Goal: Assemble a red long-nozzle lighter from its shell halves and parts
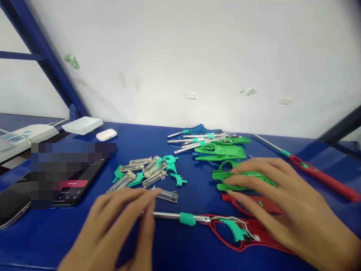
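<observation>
My left hand (pixel 118 229) is closed in a pinch, fingertips at the near end of a clear plastic fuel tank (pixel 168 195). Just below them passes the metal tube (pixel 169 215) of an opened red lighter shell (pixel 262 235); my thumb hides the tube's tip. A green sleeve (pixel 187 219) sits on that tube. Inside the shell's loop lie a green trigger (pixel 236 230) and a white wire. My right hand (pixel 290 207) is open above the shell's right part, fingers apart and bent. Partly beneath that hand lies another red half shell (pixel 265 205).
Several clear tanks and green triggers (pixel 138 179) lie mid-table. Behind are green half shells (pixel 222 150), blue ones, and metal tubes (pixel 194 140). A whole red lighter (pixel 324 178) rests at right. Phones (pixel 76 190), a white case (pixel 106 134) and a power strip (pixel 31 133) are left.
</observation>
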Motion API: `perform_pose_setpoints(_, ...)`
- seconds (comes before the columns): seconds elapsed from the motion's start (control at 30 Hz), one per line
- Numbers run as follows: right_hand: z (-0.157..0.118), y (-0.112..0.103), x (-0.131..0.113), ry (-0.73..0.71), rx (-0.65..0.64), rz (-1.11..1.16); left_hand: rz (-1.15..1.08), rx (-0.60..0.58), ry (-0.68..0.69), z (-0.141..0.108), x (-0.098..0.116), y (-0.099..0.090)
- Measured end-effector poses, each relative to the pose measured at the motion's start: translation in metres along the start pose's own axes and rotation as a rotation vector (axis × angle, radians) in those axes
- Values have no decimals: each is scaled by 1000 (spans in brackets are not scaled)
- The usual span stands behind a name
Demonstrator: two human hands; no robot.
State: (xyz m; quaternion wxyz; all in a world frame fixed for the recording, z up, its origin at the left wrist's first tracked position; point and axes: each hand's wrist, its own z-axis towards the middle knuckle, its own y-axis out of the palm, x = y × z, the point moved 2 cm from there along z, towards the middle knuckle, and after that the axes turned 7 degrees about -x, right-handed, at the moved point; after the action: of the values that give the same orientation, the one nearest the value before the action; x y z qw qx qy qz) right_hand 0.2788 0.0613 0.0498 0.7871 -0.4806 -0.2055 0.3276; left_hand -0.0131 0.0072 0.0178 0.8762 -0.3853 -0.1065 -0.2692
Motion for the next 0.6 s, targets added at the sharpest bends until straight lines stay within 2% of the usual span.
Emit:
perform_pose_setpoints(0.1, 32, 5, -12, -144, -94, -11, 174, 26, -36, 9, -26, -9)
perform_pose_setpoints(0.2, 54, 17, -22, -250, -154, -59, 244, -31, 59, 12, -45, 1)
perform_pose_setpoints(0.27, 66, 27, -29, -301, -182, -76, 263, -59, 72, 11, -53, 11)
perform_pose_setpoints(0.4, 83, 44, -42, -386, -210, -88, 282, -71, 70, 5, -57, 21)
perform_pose_setpoints(0.6, 99, 60, -46, -457, -258, -25, 321, -34, 45, 4, -54, 19)
